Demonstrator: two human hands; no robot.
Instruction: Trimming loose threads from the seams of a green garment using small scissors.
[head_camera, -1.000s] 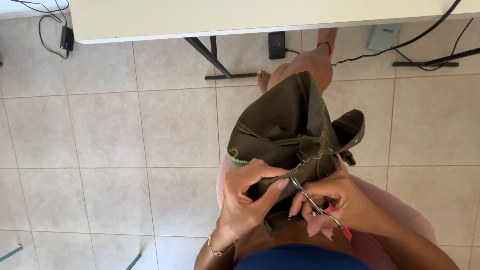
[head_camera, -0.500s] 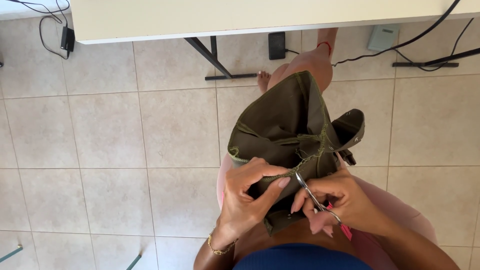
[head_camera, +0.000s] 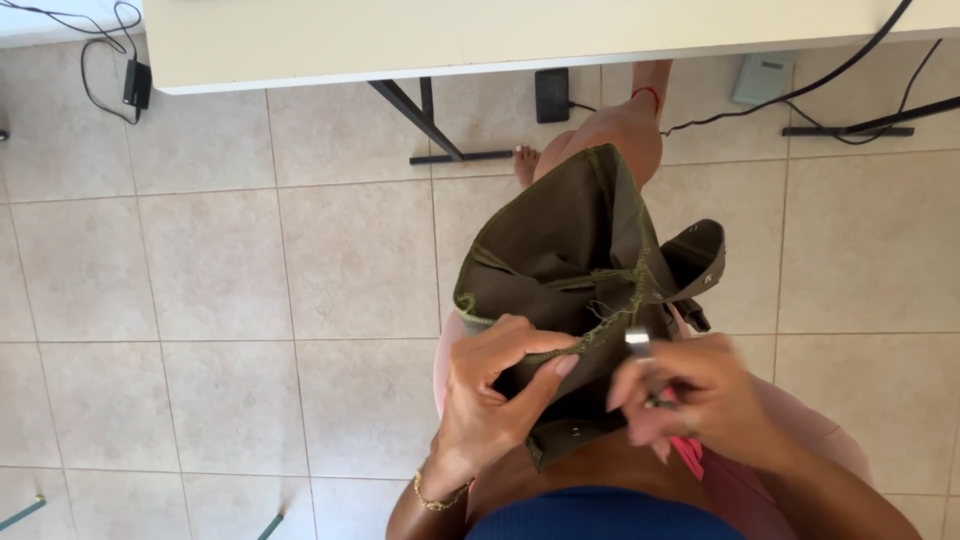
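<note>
The left hand (head_camera: 490, 395) is clenched on the frayed edge of an olive-green fabric piece (head_camera: 575, 255), thumb and fingers pinching the raw hem where loose threads stick out. Just beside it, the right hand (head_camera: 700, 400) is blurred but closed around a small metal cutting tool (head_camera: 640, 345) with a pink handle (head_camera: 688, 455); the metal tip meets the same frayed edge of the fabric. The fabric lies draped over the person's lap and knee, spreading away from the hands, with a folded flap bearing small rivets on the fabric's right side. A thin gold bracelet (head_camera: 435, 495) circles the left wrist, nearer the body than the fabric. Below the fabric a pink seat (head_camera: 800, 430) shows, and beyond it a bare foot (head_camera: 525, 160) rests on the beige tiled floor (head_camera: 220, 300). Farther past the fabric stands a pale surface (head_camera: 400, 40) on black legs, with dark cables (head_camera: 800, 85) trailing on the floor.
</note>
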